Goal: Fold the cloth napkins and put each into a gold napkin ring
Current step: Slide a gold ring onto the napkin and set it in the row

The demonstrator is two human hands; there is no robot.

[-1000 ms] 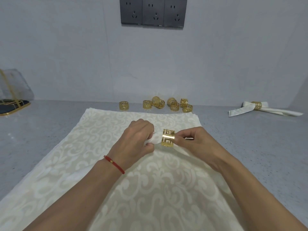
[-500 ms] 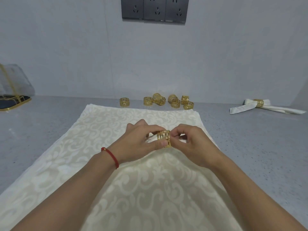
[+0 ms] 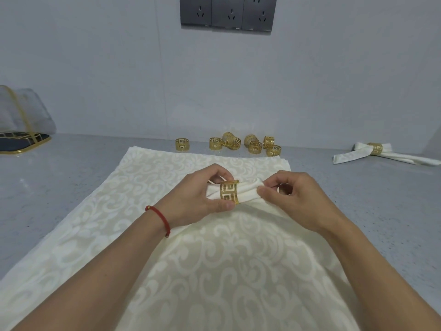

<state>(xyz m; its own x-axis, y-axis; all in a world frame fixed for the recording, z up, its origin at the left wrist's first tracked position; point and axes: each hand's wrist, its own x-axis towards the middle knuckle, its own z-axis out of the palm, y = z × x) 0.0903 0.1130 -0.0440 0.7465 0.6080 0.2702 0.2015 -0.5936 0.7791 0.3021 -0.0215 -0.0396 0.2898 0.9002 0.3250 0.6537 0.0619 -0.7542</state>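
- Now, at the far left, a clear pouch with gold trim [image 3: 21, 115] is sitting on the grey speckled countertop [image 3: 71, 177] against the pale wall.
- Spreading from the near edge toward the wall, a stack of cream damask cloth napkins with a swirling leaf pattern [image 3: 152, 187] is lying flat on the countertop.
- Over that stack, the left hand [image 3: 202, 199], with a red cord bracelet [image 3: 162, 217] on its wrist, is pinching a gold openwork napkin ring with a Greek-key pattern [image 3: 229, 192], the thumb lying under its near rim and the fingers curling behind it.
- A bunched cream napkin [image 3: 248, 191] is passing through that ring, a short end showing at the ring's left and a longer gathered length running out to the right.
- The right hand [image 3: 293, 199] is pinching the gathered right-hand end of this napkin between thumb and fingertips.
- Compared with half a second earlier, the hands are standing farther apart, the ring is sitting well onto the napkin instead of at its tip, and far more cloth is showing to the ring's right.
- Behind the stack, near the wall, seven spare gold napkin rings [image 3: 253, 144] are lying, one apart at the left and the others clustered.
- On the wall above, three dark grey power sockets [image 3: 228, 11] are showing side by side.
- At the far right, a finished cream napkin wearing a gold ring [image 3: 374, 150] is resting on the countertop, its two ends fanning out.
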